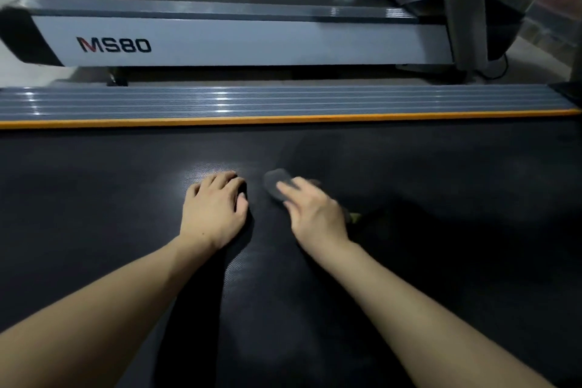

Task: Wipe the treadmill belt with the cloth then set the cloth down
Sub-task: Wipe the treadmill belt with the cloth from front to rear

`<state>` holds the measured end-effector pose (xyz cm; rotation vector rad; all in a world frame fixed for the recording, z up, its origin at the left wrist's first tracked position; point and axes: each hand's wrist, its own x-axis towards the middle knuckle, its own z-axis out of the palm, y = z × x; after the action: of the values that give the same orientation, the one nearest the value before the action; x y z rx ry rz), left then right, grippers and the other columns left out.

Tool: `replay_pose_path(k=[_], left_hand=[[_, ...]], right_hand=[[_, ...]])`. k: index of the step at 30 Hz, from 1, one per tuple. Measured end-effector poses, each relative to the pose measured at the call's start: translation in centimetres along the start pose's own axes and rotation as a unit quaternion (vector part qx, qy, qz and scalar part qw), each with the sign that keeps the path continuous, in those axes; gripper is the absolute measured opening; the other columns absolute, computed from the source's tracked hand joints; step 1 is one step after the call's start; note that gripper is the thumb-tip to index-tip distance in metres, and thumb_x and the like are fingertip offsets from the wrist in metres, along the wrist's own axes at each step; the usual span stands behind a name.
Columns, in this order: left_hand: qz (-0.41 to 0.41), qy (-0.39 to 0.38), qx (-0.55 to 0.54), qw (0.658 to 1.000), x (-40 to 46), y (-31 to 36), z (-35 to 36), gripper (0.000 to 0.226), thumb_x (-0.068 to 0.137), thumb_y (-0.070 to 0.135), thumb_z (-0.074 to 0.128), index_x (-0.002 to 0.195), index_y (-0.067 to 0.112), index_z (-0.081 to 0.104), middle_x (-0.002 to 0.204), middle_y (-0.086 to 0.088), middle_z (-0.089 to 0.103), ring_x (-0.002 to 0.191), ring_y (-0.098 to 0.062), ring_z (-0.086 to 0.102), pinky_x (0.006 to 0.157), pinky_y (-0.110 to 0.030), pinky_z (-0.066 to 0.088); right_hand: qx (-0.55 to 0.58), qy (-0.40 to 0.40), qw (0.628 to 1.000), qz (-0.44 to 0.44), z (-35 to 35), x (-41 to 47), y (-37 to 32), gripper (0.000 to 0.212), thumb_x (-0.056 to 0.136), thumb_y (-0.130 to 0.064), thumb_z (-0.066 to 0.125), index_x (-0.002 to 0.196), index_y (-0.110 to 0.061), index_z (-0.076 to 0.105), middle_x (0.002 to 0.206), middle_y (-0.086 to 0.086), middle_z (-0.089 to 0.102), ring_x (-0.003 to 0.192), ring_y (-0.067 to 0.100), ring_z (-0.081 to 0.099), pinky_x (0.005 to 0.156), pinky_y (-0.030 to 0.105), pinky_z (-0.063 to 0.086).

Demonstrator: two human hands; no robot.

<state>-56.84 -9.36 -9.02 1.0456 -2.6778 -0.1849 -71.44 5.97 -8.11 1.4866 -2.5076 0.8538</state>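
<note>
Head view, looking down across a treadmill belt [94, 230]. Belt: dark, finely textured rubber, matte, with one dull patch of reflected light just beyond the left hand. It fills the lower half of the view.

Left hand [214, 211]: palm down, flat on the belt, fingers loosely spread, grip released, nothing in it.

Right hand [315, 214]: just beside the left hand, also on the belt. Motion-blurred. Fingers pressed over a dark grey cloth [277, 184], grip grasping the cloth against the belt. The cloth shows beyond the fingertips; a small yellowish bit is visible at the far side of the hand, too blurred to identify.

Beyond the hands, along the far edge of the belt: an orange strip [283, 119], then a ribbed grey side rail [283, 101] with glossy highlights.

Past the rail: a second treadmill [252, 41], parallel, pale grey side panel marked "MS80" [114, 45], black end cap, its own dark belt and orange strip. A grey upright [459, 9] rises at its right end. A third machine's frame lies further back. Pale floor [19, 75] shows between the machines. Room light dim.
</note>
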Motion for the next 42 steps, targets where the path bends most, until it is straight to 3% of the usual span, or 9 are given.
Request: replay_pose_path(k=[3,8,13,17,21,28,33,37,42], left_hand=[[0.023,-0.003,0.015,1.000,-0.5,-1.4,0.2,0.046,0.093,0.042,0.035,0.129,0.034,0.061,0.145,0.014,0.055,0.137,-0.010,0.044,0.111,-0.040,0.032],[-0.007,0.024,-0.014,1.000,-0.4,-1.7,0.8,0.043,0.091,0.040,0.038,0.127,0.032,0.060,0.145,0.013,0.054,0.138,-0.008,0.042,0.114,-0.036,0.025],[-0.026,0.023,-0.010,0.999,-0.3,-1.9,1.0,0.046,0.088,0.040,0.039,0.127,0.029,0.061,0.147,0.007,0.052,0.145,-0.016,0.037,0.118,-0.046,0.023],[-0.035,0.021,-0.007,0.999,-0.4,-1.8,0.7,0.047,0.087,0.040,0.040,0.127,0.028,0.060,0.144,0.007,0.054,0.143,-0.017,0.039,0.118,-0.049,0.026],[-0.035,0.010,-0.010,0.999,-0.4,-1.7,0.6,0.049,0.086,0.041,0.037,0.128,0.027,0.060,0.143,0.007,0.054,0.144,-0.018,0.038,0.118,-0.052,0.027],[-0.033,0.010,-0.007,0.999,-0.3,-2.0,0.9,0.051,0.087,0.042,0.036,0.131,0.029,0.058,0.146,0.009,0.051,0.146,-0.015,0.035,0.120,-0.050,0.023],[-0.034,0.010,-0.008,0.999,-0.3,-1.8,0.8,0.052,0.086,0.041,0.036,0.130,0.027,0.059,0.145,0.007,0.053,0.145,-0.016,0.038,0.119,-0.051,0.026],[-0.034,0.005,-0.013,0.999,-0.4,-1.8,0.5,0.052,0.086,0.042,0.035,0.130,0.028,0.059,0.147,0.008,0.052,0.146,-0.016,0.036,0.119,-0.052,0.025],[-0.034,0.001,-0.011,0.999,-0.3,-1.8,0.7,0.053,0.087,0.043,0.033,0.131,0.029,0.059,0.147,0.009,0.052,0.146,-0.014,0.035,0.120,-0.050,0.023]], right_hand=[[0.026,-0.017,0.997,-0.072,0.3,0.2,-0.3,0.038,0.087,-0.022,0.068,0.124,-0.032,0.066,0.126,-0.008,0.063,0.105,0.020,0.066,0.079,0.039,0.059],[-0.014,0.006,1.000,-0.015,3.3,10.0,2.3,0.034,0.092,-0.024,0.064,0.124,-0.034,0.067,0.133,-0.007,0.062,0.109,0.024,0.065,0.088,0.035,0.054],[-0.034,-0.021,0.999,-0.007,4.7,13.8,1.8,0.031,0.099,-0.029,0.053,0.127,-0.037,0.064,0.130,-0.013,0.058,0.108,0.022,0.062,0.085,0.030,0.046],[0.044,-0.025,0.991,-0.122,3.0,6.8,1.3,0.034,0.088,-0.020,0.070,0.119,-0.033,0.070,0.128,-0.007,0.065,0.112,0.016,0.064,0.087,0.030,0.052],[0.052,-0.082,0.966,-0.239,2.1,5.5,2.2,0.032,0.094,-0.030,0.057,0.124,-0.032,0.068,0.130,-0.005,0.064,0.115,0.014,0.063,0.088,0.026,0.053],[-0.036,-0.030,0.997,-0.064,6.4,16.1,1.3,0.032,0.097,-0.028,0.055,0.126,-0.036,0.064,0.127,-0.011,0.060,0.108,0.022,0.063,0.086,0.038,0.052],[0.065,-0.023,0.987,-0.146,3.3,6.7,0.5,0.034,0.087,-0.019,0.071,0.119,-0.032,0.071,0.126,-0.005,0.066,0.108,0.018,0.066,0.085,0.031,0.056],[0.088,-0.086,0.967,-0.224,1.0,2.5,1.6,0.032,0.094,-0.026,0.059,0.125,-0.031,0.066,0.130,-0.009,0.062,0.111,0.015,0.064,0.083,0.030,0.056],[0.012,-0.033,0.995,-0.095,3.3,12.1,3.5,0.033,0.093,-0.028,0.061,0.125,-0.035,0.067,0.134,-0.005,0.062,0.119,0.021,0.062,0.095,0.040,0.053]])
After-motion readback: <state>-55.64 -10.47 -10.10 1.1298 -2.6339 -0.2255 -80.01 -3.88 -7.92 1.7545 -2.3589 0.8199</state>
